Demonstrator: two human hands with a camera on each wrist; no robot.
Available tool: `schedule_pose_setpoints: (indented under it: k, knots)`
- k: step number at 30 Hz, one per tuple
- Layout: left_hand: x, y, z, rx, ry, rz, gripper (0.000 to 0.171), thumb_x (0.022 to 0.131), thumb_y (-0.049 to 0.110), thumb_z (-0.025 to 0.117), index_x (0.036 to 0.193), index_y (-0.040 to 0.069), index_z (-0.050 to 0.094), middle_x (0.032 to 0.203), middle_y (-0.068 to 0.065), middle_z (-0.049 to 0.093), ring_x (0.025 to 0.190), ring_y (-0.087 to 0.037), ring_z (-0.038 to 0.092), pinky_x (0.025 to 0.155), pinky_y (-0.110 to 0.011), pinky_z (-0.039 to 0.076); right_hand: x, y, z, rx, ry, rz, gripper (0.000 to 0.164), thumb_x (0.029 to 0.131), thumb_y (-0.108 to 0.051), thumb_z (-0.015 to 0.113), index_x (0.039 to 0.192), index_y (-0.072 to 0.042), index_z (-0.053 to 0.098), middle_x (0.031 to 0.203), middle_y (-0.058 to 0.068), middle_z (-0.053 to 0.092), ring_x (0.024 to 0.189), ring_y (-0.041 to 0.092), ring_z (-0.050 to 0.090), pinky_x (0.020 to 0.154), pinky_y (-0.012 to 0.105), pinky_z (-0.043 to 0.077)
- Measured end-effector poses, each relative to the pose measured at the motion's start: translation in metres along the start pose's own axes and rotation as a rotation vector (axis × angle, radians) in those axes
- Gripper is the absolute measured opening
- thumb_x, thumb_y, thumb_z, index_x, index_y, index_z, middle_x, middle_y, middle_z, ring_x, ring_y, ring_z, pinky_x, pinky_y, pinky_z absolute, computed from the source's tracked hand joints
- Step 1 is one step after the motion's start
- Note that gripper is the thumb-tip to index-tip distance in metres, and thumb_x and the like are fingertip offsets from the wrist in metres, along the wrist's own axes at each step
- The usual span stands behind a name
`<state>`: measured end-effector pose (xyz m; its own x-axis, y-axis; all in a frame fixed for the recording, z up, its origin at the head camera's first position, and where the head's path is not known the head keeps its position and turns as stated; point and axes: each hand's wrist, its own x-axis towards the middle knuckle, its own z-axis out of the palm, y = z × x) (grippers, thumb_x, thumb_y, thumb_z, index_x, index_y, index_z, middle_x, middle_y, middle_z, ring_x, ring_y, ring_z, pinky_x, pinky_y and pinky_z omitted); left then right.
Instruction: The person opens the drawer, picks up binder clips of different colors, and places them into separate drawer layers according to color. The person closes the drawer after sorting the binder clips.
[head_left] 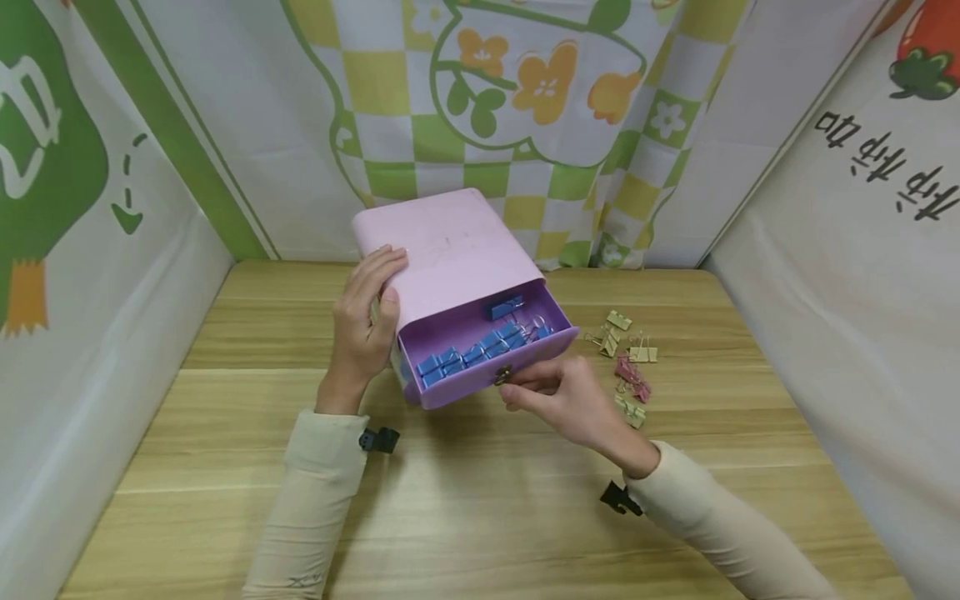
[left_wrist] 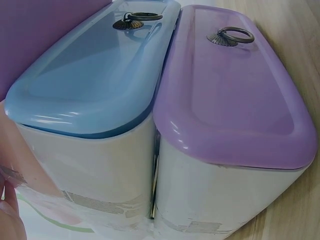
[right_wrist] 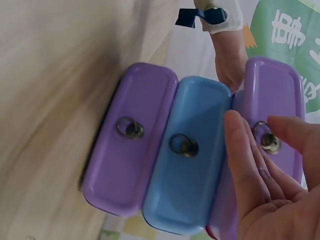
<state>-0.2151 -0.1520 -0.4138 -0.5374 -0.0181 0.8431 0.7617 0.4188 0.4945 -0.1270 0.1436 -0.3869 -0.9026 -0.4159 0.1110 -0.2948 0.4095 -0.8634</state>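
Note:
A pink box of drawers (head_left: 450, 242) stands on the table with its top purple drawer (head_left: 461, 387) pulled out. Blue binder clips (head_left: 491, 343) lie in that drawer, mostly in a row along its front. My left hand (head_left: 363, 321) rests against the box's left side, fingers over the top edge and thumb near the front corner. At the drawer front is my right hand (head_left: 573, 400), thumb and fingers on either side of the metal ring pull (right_wrist: 270, 143). Below, a blue drawer (right_wrist: 187, 200) and another purple drawer (right_wrist: 120, 180) are pushed in.
Right of the box, yellow binder clips (head_left: 643, 354) and pink binder clips (head_left: 632, 379) lie loose on the wooden table (head_left: 465, 517). A patterned curtain (head_left: 495, 158) hangs close behind the box. White printed panels (head_left: 817, 275) flank the table.

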Motion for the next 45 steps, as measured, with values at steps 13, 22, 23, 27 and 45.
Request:
schedule_pose_setpoints:
  k: [13,22,23,27,45]
  knots:
    - [0.001,0.001,0.0,-0.011,0.004,-0.003,0.048,0.098,0.023,0.044,0.131,0.002,0.071,0.14,-0.015,0.07,0.144,-0.033,0.055,0.129,-0.044,0.039,0.003,0.019,0.017,0.192,0.119,0.016,0.014,0.094,-0.024,0.08,0.095,-0.01,0.08,0.084,0.006,0.081,0.075,0.019,0.078,0.072,0.03,0.067]
    - [0.0,0.0,-0.001,-0.002,0.003,-0.006,0.048,0.098,0.022,0.043,0.133,0.003,0.071,0.141,-0.014,0.07,0.145,-0.032,0.055,0.129,-0.045,0.039,0.006,0.025,0.025,0.586,-0.002,0.08,0.011,0.099,-0.012,0.07,0.099,-0.003,0.074,0.088,0.005,0.081,0.078,0.016,0.08,0.083,0.041,0.069]
    - [0.0,0.0,-0.001,-0.001,0.004,-0.007,0.048,0.098,0.022,0.043,0.132,0.003,0.071,0.141,-0.014,0.07,0.145,-0.032,0.055,0.129,-0.045,0.039,0.006,0.025,0.026,0.611,-0.018,0.091,0.009,0.1,-0.012,0.068,0.099,-0.004,0.074,0.088,0.001,0.081,0.079,0.016,0.08,0.083,0.041,0.069]
    - [0.0,0.001,-0.001,0.004,0.004,-0.006,0.048,0.098,0.022,0.044,0.132,0.003,0.071,0.141,-0.014,0.07,0.144,-0.032,0.055,0.129,-0.044,0.039,0.007,0.022,0.03,0.636,-0.043,0.128,0.011,0.102,-0.012,0.065,0.099,-0.008,0.074,0.088,0.0,0.082,0.079,0.015,0.08,0.083,0.038,0.069]
    - [0.0,0.0,0.0,-0.014,0.009,0.006,0.048,0.098,0.022,0.044,0.132,0.002,0.071,0.14,-0.015,0.07,0.143,-0.034,0.056,0.128,-0.046,0.039,0.02,0.005,0.026,0.618,0.006,0.061,0.019,0.102,-0.013,0.066,0.1,0.004,0.073,0.085,0.0,0.082,0.077,0.013,0.08,0.077,0.033,0.069]
